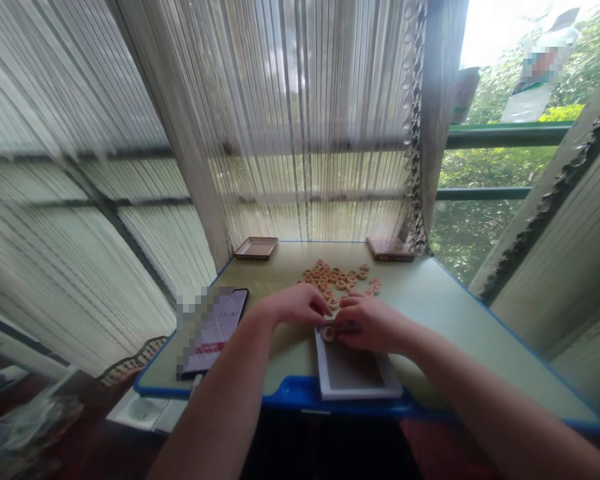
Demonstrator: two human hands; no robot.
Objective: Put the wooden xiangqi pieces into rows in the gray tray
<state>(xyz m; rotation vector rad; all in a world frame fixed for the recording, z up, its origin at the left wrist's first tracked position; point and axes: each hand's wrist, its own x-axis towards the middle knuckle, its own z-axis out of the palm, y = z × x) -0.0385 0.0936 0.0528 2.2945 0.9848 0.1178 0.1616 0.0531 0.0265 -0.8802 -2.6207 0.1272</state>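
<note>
Both my hands meet over the far end of a shallow white-rimmed box (323, 373) at the table's near edge. My left hand (303, 303) has its fingers bent down at the box's far left corner; whatever sits between the fingertips is hidden. Curled over the far rim, my right hand (370, 320) grips at a row of round wooden Chinese chess pieces, mostly covered by its fingers. One piece (329, 333) shows at the row's left end, by the right fingertips. Just beyond my hands, many loose pieces (325, 277) lie scattered, with red or dark characters.
A phone (220, 333) lies on the table's left side, its screen lit. At the back left sits a shallow brown tray (257, 248), and a flat brown box (390, 249) at the back right. The pale table (460, 333) has a blue edge; striped curtains hang behind it.
</note>
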